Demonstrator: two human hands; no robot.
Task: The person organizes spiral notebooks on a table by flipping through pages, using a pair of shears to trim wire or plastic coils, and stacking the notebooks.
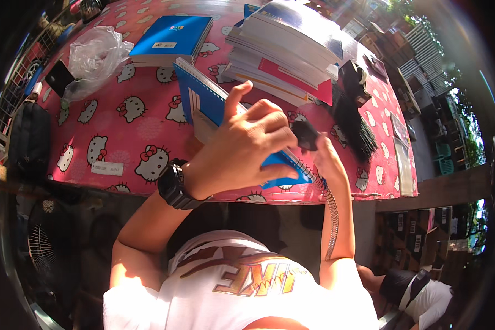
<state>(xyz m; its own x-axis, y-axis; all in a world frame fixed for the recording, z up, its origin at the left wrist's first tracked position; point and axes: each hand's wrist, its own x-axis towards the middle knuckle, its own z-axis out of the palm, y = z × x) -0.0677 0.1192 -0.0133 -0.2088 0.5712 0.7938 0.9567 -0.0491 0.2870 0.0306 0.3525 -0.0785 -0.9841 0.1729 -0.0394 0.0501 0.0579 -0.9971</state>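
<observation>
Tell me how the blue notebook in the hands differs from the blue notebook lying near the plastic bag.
The held notebook is tilted up off the table, gripped by the left hand, with a wire spiral trailing from its edge. The far notebook lies flat, closed and untouched beside the plastic bag. Both have blue covers.

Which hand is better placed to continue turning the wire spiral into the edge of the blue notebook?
Probably the right hand. It already lies at the metal spiral, where the coil meets the blue notebook, and grips a small black tool. The left hand rests on the cover, holding the notebook down.
</observation>
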